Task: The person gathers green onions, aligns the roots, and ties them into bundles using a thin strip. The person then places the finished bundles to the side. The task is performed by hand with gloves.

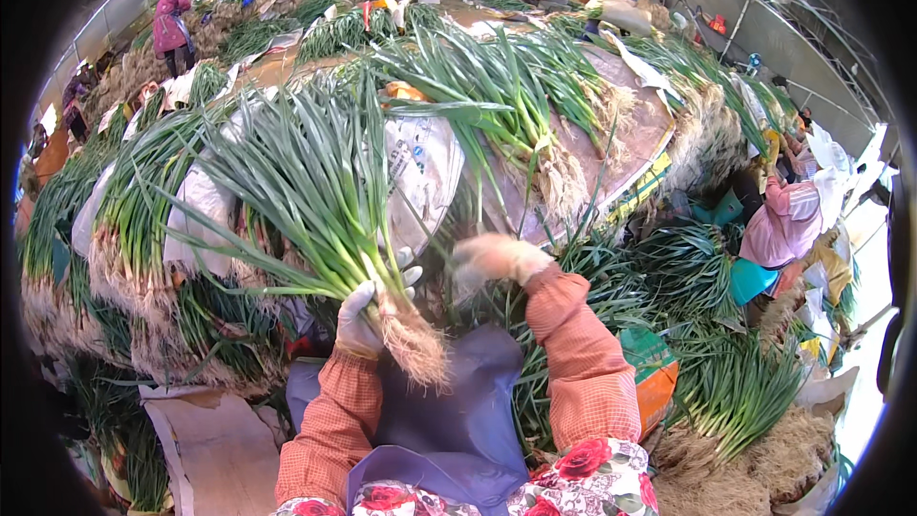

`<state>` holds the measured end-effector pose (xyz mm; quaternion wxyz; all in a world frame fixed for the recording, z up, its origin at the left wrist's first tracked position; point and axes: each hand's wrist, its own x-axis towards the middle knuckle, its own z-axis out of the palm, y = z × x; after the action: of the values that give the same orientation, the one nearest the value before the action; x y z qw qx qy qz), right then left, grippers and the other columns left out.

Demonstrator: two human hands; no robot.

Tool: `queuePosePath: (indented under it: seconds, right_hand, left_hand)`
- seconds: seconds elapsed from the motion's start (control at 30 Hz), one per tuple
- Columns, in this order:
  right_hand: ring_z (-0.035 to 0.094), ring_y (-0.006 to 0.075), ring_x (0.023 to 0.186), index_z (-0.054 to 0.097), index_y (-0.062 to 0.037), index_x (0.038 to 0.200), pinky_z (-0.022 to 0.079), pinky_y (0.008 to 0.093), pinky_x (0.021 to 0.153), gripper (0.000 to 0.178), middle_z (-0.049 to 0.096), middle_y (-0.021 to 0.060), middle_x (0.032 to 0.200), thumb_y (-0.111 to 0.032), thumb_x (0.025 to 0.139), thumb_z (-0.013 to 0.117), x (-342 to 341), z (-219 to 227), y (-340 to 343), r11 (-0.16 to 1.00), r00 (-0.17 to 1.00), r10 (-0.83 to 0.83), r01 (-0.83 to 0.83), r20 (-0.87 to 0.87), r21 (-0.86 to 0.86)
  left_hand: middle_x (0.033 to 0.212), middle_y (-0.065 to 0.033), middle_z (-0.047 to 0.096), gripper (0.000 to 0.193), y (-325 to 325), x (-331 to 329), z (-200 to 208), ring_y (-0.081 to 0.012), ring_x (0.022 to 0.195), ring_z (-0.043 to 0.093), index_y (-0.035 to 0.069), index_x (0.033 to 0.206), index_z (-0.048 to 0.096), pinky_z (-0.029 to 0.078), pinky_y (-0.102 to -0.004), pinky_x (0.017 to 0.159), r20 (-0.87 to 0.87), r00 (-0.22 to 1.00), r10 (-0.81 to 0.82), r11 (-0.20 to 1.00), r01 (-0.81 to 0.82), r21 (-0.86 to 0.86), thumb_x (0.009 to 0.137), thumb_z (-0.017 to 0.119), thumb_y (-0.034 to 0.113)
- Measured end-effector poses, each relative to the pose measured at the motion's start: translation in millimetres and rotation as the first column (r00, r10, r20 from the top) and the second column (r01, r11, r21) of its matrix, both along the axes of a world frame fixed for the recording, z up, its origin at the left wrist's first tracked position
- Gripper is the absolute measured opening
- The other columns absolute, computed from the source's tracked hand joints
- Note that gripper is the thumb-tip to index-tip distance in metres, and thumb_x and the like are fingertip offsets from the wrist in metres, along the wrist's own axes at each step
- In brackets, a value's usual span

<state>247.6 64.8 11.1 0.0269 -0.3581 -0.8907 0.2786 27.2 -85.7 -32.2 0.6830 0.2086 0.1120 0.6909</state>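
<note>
My left hand [357,323], in a pale glove, is closed around a bunch of green onions [330,193] just above its roots. The long leaves fan up and away to the left, and the stringy tan roots hang over the purple apron [458,392] on my lap. To the right of the bunch is my gloved right hand [499,258], its fingers smeared by motion, so I cannot tell whether they hold anything. Beyond it, a loose bunch of green onions [535,124] lies on a pale sheet [626,148], roots toward me.
Heaped green onions [153,201] line the left side over white sacks. More green onions [735,382] lie at my lower right beside an orange and green package [650,377]. A worker in pink [783,215] sits at the right; other people work farther back. Cardboard [215,449] lies lower left.
</note>
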Motion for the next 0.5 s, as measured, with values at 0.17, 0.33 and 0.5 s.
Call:
queuePosePath:
  seconds: [0.17,0.33,0.5]
  right_hand:
    - [0.062,0.0132,0.087,0.068,-0.0060,0.107,0.050,0.0253,0.075,0.015,0.068,0.0045,0.104,-0.009,0.094,0.059,47,68,49,0.813,0.355,-0.465,0.535,-0.811,-0.232]
    - [0.061,0.0146,0.074,0.067,-0.0067,0.103,0.051,0.0335,0.073,0.016,0.068,0.0049,0.086,-0.019,0.095,0.061,65,50,109,0.692,0.598,-0.708,0.694,-0.375,-0.200]
    - [0.064,0.0128,0.071,0.067,-0.0076,0.104,0.050,0.0299,0.066,0.021,0.070,0.0036,0.089,-0.026,0.094,0.063,25,62,80,0.928,0.360,-0.364,0.217,-0.859,-0.302]
  left_hand:
    - [0.122,-0.0165,0.059,0.063,-7,-18,29,-0.0258,0.109,0.062,-0.005,0.134,0.044,0.051,-0.0437,0.099,-0.204,0.977,0.065,0.995,-0.048,0.087,0.083,0.066,0.027]
    - [0.118,-0.0155,0.062,0.058,15,-19,34,-0.0292,0.110,0.061,-0.002,0.133,0.046,0.046,-0.0538,0.103,-0.086,0.982,0.167,0.983,-0.159,0.094,0.083,0.065,0.024]
    - [0.125,-0.0195,0.060,0.067,13,-38,26,-0.0303,0.105,0.064,-0.001,0.141,0.040,0.055,-0.0441,0.092,-0.153,0.975,0.162,0.984,-0.148,0.094,0.087,0.061,0.034]
